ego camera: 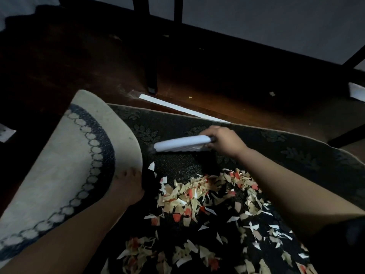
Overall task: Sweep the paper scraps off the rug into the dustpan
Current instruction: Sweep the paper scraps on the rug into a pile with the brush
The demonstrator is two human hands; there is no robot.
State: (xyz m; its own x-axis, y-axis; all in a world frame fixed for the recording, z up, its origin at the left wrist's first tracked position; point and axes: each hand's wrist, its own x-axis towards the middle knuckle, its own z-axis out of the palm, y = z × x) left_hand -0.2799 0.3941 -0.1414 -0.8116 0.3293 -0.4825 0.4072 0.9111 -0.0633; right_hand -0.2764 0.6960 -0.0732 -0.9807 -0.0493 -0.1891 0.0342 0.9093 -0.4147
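A dark rug (276, 143) with a leaf pattern lies on the floor, its left part folded over so the pale underside (65, 165) shows. My left hand (128, 186) grips the edge of that fold. My right hand (223, 141) holds the handle of a white hand brush (181, 143), whose bristles touch the rug above the scraps. Many beige, white and red paper scraps (207, 204) lie in a heap on the rug below the brush. No dustpan is in view.
Dark wooden floor (217, 91) lies beyond the rug. A dark furniture leg (152, 76) stands on it, with a white strip (177, 107) along the rug's far edge. A few stray scraps (272, 93) lie on the floor.
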